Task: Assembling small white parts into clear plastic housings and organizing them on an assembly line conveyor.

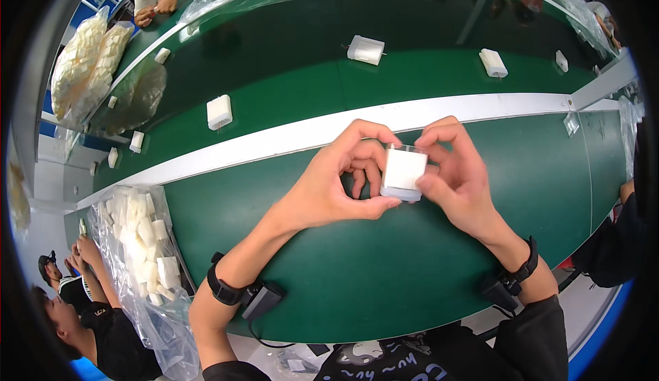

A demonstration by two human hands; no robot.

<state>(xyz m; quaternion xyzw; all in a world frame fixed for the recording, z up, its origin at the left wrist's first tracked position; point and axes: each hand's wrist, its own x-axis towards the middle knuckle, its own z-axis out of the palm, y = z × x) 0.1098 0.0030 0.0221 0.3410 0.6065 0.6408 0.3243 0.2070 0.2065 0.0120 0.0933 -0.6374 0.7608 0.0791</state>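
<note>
Between my two hands, above the green table point(309, 278), is a small white block-shaped plastic piece point(403, 169) with a clear rim at its top and a translucent base. My left hand point(343, 175) grips its left side, with the thumb near the base and the index finger by the top edge. Fingers of my right hand point(456, 175) close on the right side, the thumb pressed against the white face. What the piece is exactly I cannot make out.
Beyond a white rail point(288, 139), similar white pieces lie spaced out on a green belt, one point(220, 112) close to the rail. A clear bag point(141, 244) of white parts lies at left. Fuller bags point(86, 65) stand far left. Other people work around the line.
</note>
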